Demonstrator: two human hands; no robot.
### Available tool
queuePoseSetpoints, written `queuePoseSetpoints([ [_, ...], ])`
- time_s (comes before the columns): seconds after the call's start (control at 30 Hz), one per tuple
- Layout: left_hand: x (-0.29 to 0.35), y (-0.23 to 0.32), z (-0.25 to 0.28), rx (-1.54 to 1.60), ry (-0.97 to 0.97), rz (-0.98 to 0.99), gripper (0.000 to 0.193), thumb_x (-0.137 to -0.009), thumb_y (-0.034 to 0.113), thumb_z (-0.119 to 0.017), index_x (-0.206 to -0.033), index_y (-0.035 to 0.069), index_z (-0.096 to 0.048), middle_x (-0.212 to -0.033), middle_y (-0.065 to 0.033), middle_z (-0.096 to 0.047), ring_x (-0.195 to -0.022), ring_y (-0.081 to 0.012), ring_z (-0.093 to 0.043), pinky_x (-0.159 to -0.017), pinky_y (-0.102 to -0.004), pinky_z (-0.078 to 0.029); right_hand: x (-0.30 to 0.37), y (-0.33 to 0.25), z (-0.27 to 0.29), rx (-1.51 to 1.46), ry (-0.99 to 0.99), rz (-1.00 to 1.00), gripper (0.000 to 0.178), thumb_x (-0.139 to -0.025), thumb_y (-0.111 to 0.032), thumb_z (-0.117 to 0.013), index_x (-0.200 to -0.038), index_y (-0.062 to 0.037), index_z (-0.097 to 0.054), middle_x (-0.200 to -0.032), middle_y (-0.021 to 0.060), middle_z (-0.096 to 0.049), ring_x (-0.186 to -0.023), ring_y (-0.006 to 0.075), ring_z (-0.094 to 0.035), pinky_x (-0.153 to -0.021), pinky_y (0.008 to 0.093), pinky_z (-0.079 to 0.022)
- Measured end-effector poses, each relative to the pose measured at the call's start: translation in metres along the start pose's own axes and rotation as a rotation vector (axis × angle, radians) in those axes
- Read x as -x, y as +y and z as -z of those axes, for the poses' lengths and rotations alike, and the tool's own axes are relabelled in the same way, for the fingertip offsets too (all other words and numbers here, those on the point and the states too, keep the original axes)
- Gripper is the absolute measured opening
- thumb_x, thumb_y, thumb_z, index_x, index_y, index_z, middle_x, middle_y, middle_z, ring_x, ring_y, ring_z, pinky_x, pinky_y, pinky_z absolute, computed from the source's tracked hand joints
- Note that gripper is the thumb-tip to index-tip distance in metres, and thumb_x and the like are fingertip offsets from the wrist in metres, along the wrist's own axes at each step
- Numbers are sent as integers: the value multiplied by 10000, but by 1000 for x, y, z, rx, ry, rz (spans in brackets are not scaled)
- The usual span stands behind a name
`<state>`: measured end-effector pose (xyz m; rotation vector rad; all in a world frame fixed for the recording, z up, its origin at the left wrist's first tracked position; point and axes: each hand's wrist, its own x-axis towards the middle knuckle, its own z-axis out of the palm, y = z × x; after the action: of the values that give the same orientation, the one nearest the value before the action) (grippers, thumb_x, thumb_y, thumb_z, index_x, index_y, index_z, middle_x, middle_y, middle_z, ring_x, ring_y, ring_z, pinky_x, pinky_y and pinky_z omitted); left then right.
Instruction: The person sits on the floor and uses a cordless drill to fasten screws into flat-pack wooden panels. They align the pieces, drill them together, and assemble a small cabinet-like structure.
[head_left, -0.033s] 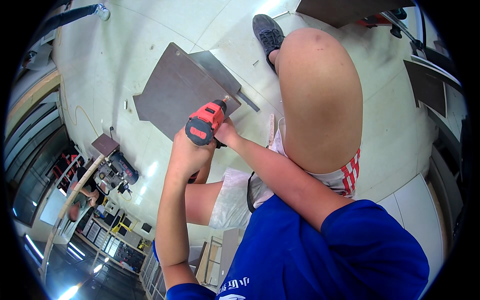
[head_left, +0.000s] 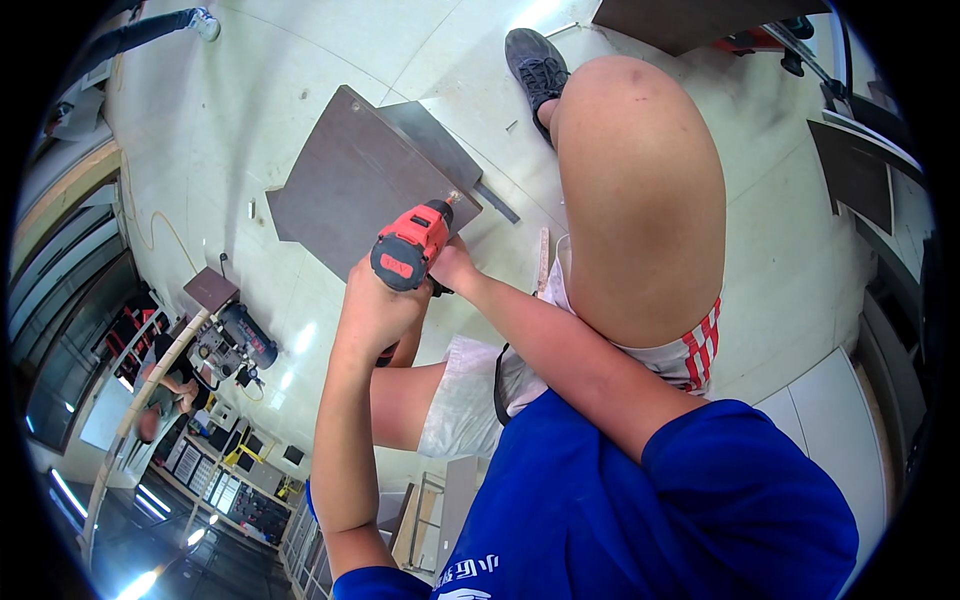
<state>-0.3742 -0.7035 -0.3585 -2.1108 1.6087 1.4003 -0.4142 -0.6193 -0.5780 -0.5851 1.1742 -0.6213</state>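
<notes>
My left hand [head_left: 382, 302] is wrapped around a red and black cordless drill [head_left: 412, 245]. Its chuck points away from me, and the tip meets the near right corner of a dark brown-grey board [head_left: 350, 175]. Close by the drill's right side is my right hand [head_left: 455, 266]; its fingers are hidden behind the drill and the board's edge, so I cannot make out what they grip. A second dark panel [head_left: 430, 135] shows beyond the board's right edge, with a narrow dark strip [head_left: 498, 202] sticking out near the drilled corner.
My bent right leg [head_left: 640, 180] rises beside the work. An air compressor [head_left: 240, 335] stands to the left near a seated person [head_left: 170, 395]. Large dark panels stand at the top right [head_left: 690, 22] and right [head_left: 855, 170]. Another person's shoe [head_left: 206, 24] is at the top left.
</notes>
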Motion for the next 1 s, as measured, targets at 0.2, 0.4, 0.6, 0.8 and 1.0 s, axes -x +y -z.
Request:
queuePoseSetpoints([
  [0.2, -2, 0, -2, -15, -9, 6, 190, -750, 31, -673, -929, -16, -628, -816, -140, -682, -752, -270, -669, -733, -368, -535, 3, -10, 3, 19, -8, -40, 451, -906, -376, -644, -1188, -25, -626, -1130, 129, -711, -1078, 231, -670, -907, 354, -513],
  [0.4, -3, 3, -5, 12, 5, 23, 161, -763, 33, -666, -915, -11, -634, -804, -128, -682, -739, -247, -663, -727, -362, -533, 5, -12, 3, -63, -7, -41, 445, -903, -342, -661, -1211, -25, -619, -1180, 126, -699, -1129, 242, -651, -944, 362, -499],
  [0.6, -3, 6, -6, 33, 2, 45, 152, -766, 25, -666, -910, -14, -636, -793, -124, -681, -735, -235, -661, -723, -357, -533, 4, -10, 2, -55, -18, -92, 456, -913, -330, -656, -1249, -26, -605, -1246, 131, -673, -1185, 249, -621, -991, 360, -477],
  [0.8, -3, 6, -7, 30, 13, 34, 144, -771, 24, -669, -908, -10, -641, -786, -120, -680, -731, -230, -661, -720, -357, -533, 4, -7, 3, -60, -34, -67, 465, -918, -339, -651, -1254, -23, -601, -1256, 133, -668, -1197, 257, -615, -1001, 363, -472],
  [1.0, -6, 5, -9, 13, 4, 47, 141, -774, 31, -673, -906, -8, -642, -794, -120, -685, -732, -234, -663, -715, -358, -531, 2, -7, 3, -48, -11, -57, 478, -909, -348, -652, -1255, -23, -600, -1241, 137, -674, -1179, 256, -628, -985, 367, -484],
])
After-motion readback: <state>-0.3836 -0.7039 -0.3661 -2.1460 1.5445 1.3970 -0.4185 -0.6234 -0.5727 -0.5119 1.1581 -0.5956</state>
